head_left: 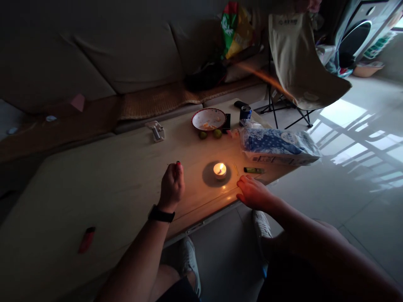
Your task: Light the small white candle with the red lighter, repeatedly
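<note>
While a lit tealight candle burns on a dark round mat near the front edge of the worktop, the person's left hand stands to the left of the mat, curled closed with the fingers drawn together. A small red-tipped object shows at the top of those fingers and appears to be pinched, though its kind cannot be confirmed from this view. A black wristband is fitted on that wrist. The right hand lies open and flat, palm down, at the worktop's front edge, gripping nothing, with its fingers directed toward the candle. Just beyond those fingers, thin yellow sticks lie beside the mat, their long axis slanting from upper left to lower right. A green lighter rests a little further right, its long axis almost level across the view. A red lighter lies well to the left, tilted, with its upper end pointing toward the candle's side of the worktop. Further back stand a red-rimmed bowl holding food scraps, two limes against its front, a drinks can and a blue-and-white packet.
</note>
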The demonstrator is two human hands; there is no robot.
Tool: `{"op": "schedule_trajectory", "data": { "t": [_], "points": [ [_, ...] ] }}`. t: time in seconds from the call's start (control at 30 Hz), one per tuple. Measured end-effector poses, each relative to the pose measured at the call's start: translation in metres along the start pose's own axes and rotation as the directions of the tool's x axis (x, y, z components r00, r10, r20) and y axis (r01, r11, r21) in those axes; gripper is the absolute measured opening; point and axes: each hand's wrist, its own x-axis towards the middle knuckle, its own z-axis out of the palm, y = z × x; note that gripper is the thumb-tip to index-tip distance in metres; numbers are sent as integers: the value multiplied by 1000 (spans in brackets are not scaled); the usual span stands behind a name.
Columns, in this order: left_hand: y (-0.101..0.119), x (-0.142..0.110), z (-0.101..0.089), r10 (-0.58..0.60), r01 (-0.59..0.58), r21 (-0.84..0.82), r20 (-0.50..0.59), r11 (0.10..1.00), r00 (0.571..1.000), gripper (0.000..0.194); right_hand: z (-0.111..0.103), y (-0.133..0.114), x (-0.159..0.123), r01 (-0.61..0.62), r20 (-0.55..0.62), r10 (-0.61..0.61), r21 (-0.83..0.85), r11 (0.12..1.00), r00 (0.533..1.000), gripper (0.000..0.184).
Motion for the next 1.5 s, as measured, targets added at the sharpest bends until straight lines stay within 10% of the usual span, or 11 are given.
{"op": "schedule_trajectory", "data": {
  "t": [1.5],
  "points": [
    [51,-1,52,304,-428,339,362,837,881,13,-3,-2,1,-16,21,16,10,1000,1000,23]
  ]
}}
